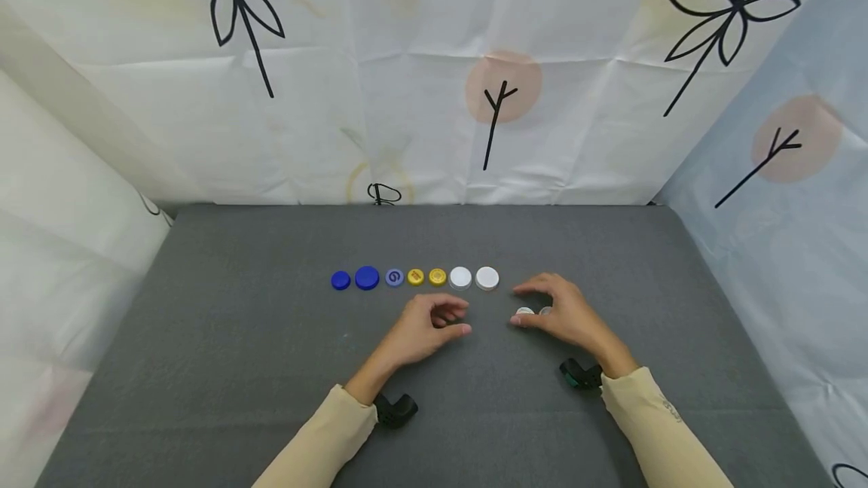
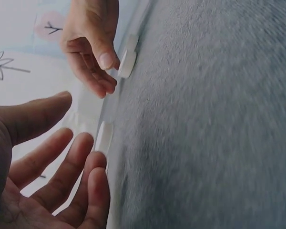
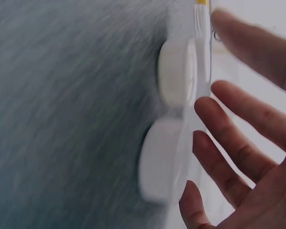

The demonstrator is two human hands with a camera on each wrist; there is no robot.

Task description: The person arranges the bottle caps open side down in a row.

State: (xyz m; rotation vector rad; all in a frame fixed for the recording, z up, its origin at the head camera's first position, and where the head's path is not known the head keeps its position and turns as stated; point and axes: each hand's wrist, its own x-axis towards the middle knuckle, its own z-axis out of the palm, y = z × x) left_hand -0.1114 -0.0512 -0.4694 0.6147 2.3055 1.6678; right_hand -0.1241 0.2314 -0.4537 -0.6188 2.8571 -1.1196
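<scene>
My right hand (image 1: 568,312) hovers around two small white caps (image 1: 525,311) at the right, thumb low and fingers spread apart above them. In the right wrist view both caps, the upper white cap (image 3: 174,74) and the lower white cap (image 3: 158,160), rest on the cloth beside the fingertips, ungripped. My left hand (image 1: 430,327) holds nothing; its fingers bend loosely below the row's right half. Nearest to it are two larger white caps (image 1: 460,278), with one white cap (image 2: 104,136) showing just past its fingertips in the left wrist view.
Leftward in the same row lie two yellow caps (image 1: 416,277), a pale blue cap (image 1: 395,277) and two dark blue caps (image 1: 367,278). Grey cloth covers the table (image 1: 237,367). A printed white curtain (image 1: 407,96) rises behind the far edge.
</scene>
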